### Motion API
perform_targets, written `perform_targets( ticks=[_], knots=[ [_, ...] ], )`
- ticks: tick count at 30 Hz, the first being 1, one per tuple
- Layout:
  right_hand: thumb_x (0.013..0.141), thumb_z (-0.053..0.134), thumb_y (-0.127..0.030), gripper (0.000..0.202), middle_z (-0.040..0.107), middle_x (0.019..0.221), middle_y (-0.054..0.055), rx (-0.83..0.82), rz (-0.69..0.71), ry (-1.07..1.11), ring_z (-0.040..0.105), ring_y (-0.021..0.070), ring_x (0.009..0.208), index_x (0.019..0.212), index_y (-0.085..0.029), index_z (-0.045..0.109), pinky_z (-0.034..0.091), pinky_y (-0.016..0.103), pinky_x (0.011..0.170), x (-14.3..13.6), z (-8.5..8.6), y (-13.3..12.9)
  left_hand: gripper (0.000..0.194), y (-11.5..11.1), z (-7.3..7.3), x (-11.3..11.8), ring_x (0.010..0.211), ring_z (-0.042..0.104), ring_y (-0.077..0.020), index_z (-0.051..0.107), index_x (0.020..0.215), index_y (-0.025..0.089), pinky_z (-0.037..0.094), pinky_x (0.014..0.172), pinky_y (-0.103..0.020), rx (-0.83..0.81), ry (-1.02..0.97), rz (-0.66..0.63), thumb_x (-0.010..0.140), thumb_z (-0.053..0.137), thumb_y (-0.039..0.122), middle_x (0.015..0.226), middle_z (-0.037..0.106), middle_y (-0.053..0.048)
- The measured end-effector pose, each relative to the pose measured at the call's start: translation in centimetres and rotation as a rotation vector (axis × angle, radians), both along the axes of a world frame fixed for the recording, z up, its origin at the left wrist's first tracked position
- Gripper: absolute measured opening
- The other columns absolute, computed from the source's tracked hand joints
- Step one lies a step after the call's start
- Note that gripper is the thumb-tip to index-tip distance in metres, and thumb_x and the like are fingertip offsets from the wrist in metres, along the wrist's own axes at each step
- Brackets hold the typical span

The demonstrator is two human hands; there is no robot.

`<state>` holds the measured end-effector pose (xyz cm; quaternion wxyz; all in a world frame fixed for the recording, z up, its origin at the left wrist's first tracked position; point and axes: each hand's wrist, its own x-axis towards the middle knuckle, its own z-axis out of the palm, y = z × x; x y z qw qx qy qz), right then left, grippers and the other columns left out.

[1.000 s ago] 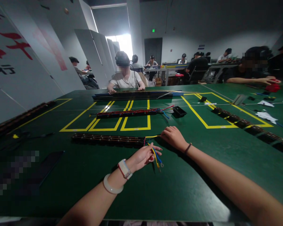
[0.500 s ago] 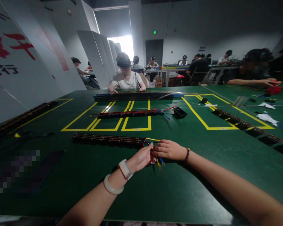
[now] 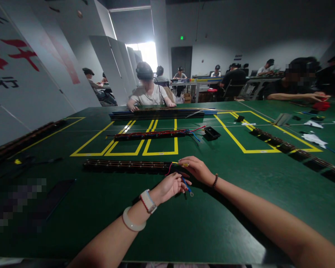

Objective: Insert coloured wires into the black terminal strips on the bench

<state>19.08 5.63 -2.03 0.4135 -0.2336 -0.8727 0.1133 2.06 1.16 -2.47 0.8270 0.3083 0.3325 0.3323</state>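
At the right end of a long black strip with copper-coloured lines along it, my two hands are close together, at the wires. My left hand has its fingers curled around a blue wire, whose ring terminal hangs below the fingertips. Slightly above and to the right, my right hand pinches a yellow wire that comes out of the strip's end. A thin pink-red wire loops beside it. Fingers partly hide where the wires meet the strip.
Beyond lie a second strip with red and blue wires and a small black box. Dark strips rest far left and right. Across the green table a co-worker handles long bars. White scraps lie right.
My right hand has come up and left, away from my left hand, bringing the yellow wire's end up. The blue wire still hangs at my left hand.
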Motion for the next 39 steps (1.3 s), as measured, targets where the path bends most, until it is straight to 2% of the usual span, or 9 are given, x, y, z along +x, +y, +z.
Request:
perform_targets(
  ticks=[6, 11, 17, 26, 31, 34, 39],
  knots=[
    [0.089, 0.051, -0.032, 0.019, 0.063, 0.082, 0.004, -0.101, -0.126, 0.077, 0.055, 0.0146, 0.078, 0.086, -0.019, 0.062, 0.044, 0.027, 0.071, -3.4, 0.8, 0.3, 0.006, -0.2, -0.3, 0.2, 0.052, 0.055, -0.0088, 0.045, 0.09, 0.014, 0.038, 0.05, -0.019, 0.047, 0.095, 0.012, 0.087, 0.044, 0.019, 0.071, 0.061, -0.005],
    [0.085, 0.057, -0.035, 0.02, 0.06, 0.075, 0.002, -0.141, -0.172, 0.069, 0.052, 0.0146, 0.075, 0.076, -0.019, 0.064, 0.039, 0.028, 0.071, -5.6, 1.2, 1.3, 0.008, -0.3, -0.1, 0.2, 0.047, 0.05, -0.0064, 0.044, 0.087, 0.014, 0.033, 0.046, -0.018, 0.075, 0.139, 0.016, 0.085, 0.049, 0.02, 0.069, 0.06, -0.003],
    [0.081, 0.063, -0.034, 0.018, 0.058, 0.074, 0.002, -0.128, -0.163, -0.012, 0.049, 0.0152, 0.076, 0.076, -0.018, 0.067, 0.036, 0.028, 0.072, -6.8, 0.5, 2.3, 0.01, -0.5, 0.2, 0.2, 0.049, 0.049, -0.006, 0.044, 0.084, 0.013, 0.032, 0.048, -0.019, 0.065, 0.164, 0.018, 0.081, 0.052, 0.017, 0.07, 0.059, -0.002],
    [0.085, 0.058, -0.033, 0.019, 0.058, 0.088, 0.004, -0.024, -0.139, -0.151, 0.05, 0.0162, 0.085, 0.097, -0.023, 0.068, 0.036, 0.03, 0.077, -6.3, -0.3, 2.5, 0.008, -0.5, 0.0, 0.4, 0.05, 0.05, -0.006, 0.045, 0.084, 0.013, 0.033, 0.049, -0.019, 0.078, 0.185, 0.033, 0.08, 0.051, 0.015, 0.07, 0.059, -0.002],
    [0.091, 0.047, -0.034, 0.028, 0.056, 0.101, 0.006, -0.079, -0.161, -0.042, 0.05, 0.0176, 0.094, 0.114, -0.024, 0.059, 0.039, 0.033, 0.082, -5.1, -0.1, 2.1, 0.009, -0.7, 0.3, 0.3, 0.051, 0.05, -0.0061, 0.043, 0.083, 0.014, 0.034, 0.048, -0.019, 0.114, 0.205, 0.068, 0.082, 0.05, 0.019, 0.071, 0.058, -0.002],
    [0.093, 0.043, -0.033, 0.029, 0.055, 0.103, 0.007, -0.081, -0.229, -0.006, 0.05, 0.0186, 0.096, 0.117, -0.022, 0.056, 0.04, 0.033, 0.082, -3.3, 0.2, 1.6, 0.013, -0.7, 0.5, 0.1, 0.044, 0.046, -0.0044, 0.043, 0.086, 0.015, 0.029, 0.042, -0.017, 0.183, 0.285, 0.048, 0.085, 0.047, 0.028, 0.068, 0.056, 0.0],
    [0.091, 0.047, -0.032, 0.025, 0.058, 0.094, 0.007, -0.003, -0.331, -0.175, 0.05, 0.0184, 0.086, 0.108, -0.021, 0.06, 0.037, 0.032, 0.076, 0.1, 0.1, 0.7, 0.027, -0.3, 1.0, -0.4, 0.031, 0.03, -0.0029, 0.047, 0.085, 0.015, 0.017, 0.036, -0.018, 0.391, 0.572, 0.005, 0.086, 0.042, 0.041, 0.055, 0.049, 0.005]
  ],
)
